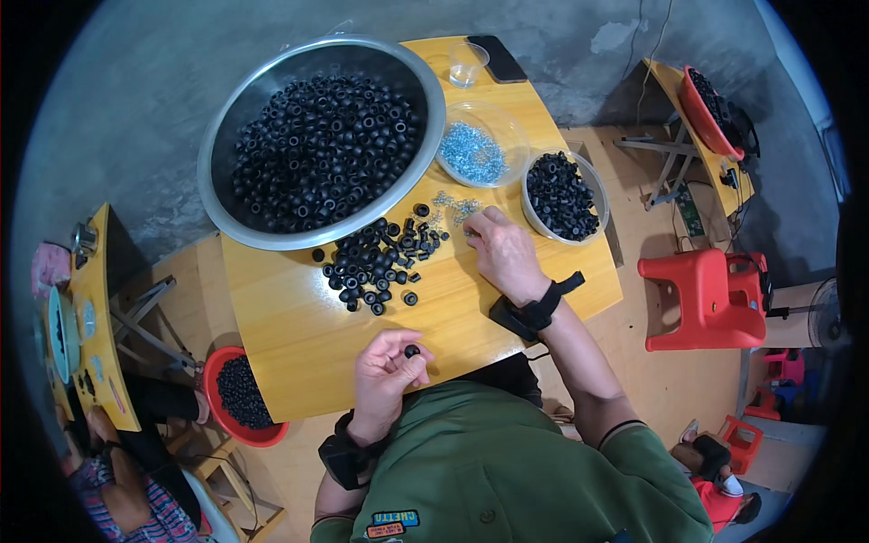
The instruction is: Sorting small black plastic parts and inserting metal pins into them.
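- The left hand (385,371) sits at the near edge of the wooden tabletop (290,317), its grip closed around one small black ring-shaped part (412,350), pinched between thumb and fingertips.
- The right hand (502,253) lies palm down further out; its fingertips touch loose small silvery screws (453,208), though whether that grip has hold of any cannot be told.
- Between the two hands, nearer the right, lies a loose heap of black parts (380,262).
- Beyond the heap stands a large metal basin (217,154) full of the same parts.
- Just past the right hand are a clear bowl of screws (507,127) and a small tub of black parts (597,204).
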Demonstrator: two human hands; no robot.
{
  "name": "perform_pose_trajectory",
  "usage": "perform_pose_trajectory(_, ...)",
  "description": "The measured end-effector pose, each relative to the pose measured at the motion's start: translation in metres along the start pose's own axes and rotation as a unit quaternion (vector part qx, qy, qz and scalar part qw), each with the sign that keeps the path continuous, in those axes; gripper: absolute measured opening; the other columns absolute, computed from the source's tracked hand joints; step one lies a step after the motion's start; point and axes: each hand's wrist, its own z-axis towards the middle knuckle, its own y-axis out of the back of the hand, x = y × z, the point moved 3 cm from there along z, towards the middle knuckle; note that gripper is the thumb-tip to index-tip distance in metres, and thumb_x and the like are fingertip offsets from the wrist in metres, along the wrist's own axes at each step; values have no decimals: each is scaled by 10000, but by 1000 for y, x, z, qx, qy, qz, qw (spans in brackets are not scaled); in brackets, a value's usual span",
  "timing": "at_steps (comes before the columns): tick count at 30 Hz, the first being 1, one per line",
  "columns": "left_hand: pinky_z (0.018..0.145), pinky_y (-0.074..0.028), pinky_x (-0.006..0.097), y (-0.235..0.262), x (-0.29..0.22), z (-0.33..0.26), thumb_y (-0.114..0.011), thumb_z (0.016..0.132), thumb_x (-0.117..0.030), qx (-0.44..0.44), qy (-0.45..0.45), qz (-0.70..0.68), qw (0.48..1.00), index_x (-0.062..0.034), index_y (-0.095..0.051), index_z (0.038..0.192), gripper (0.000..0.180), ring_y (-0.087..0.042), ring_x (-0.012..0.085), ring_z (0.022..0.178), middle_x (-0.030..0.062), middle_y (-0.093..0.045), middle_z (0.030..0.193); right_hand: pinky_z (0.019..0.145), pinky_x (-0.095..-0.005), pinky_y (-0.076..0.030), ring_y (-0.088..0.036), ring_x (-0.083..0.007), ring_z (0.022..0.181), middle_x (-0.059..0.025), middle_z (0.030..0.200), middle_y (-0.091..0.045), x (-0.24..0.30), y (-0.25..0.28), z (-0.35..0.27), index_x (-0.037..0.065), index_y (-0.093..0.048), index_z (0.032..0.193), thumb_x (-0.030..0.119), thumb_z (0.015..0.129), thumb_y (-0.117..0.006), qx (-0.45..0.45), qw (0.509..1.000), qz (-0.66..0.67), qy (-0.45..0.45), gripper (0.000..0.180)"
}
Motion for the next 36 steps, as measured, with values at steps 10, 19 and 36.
perform_pose_trajectory(10,605,-449,214,1,11,5,-556,848,-26,-9,-24,-74,997,14,-530,1041,198,-561,110,668,92,-585,898,582,-296,-444,-572,-204,639,-98,752,-580,2,1,-11,17,-593,813,-25,737,-590,-6,989,148,-12,87)
perform_pose_trajectory(19,548,-414,211,-7,10,15,-536,877,-98,-22,-4,-66,998,18,-534,1033,195,-517,102,633,66,-564,863,613,-185,-447,-533,-48,679,-5,796,-617,0,-12,-39,20,-602,930,-42,832,-542,112,835,503,-191,130)
perform_pose_trajectory(36,492,-401,194,-21,20,37,-546,868,-57,-28,-50,-58,997,-15,-534,954,96,-528,93,605,60,-578,801,660,-188,-435,-537,-44,732,-11,817,-578,31,-17,-63,0,-595,914,-79,841,-511,142,787,591,-102,136)
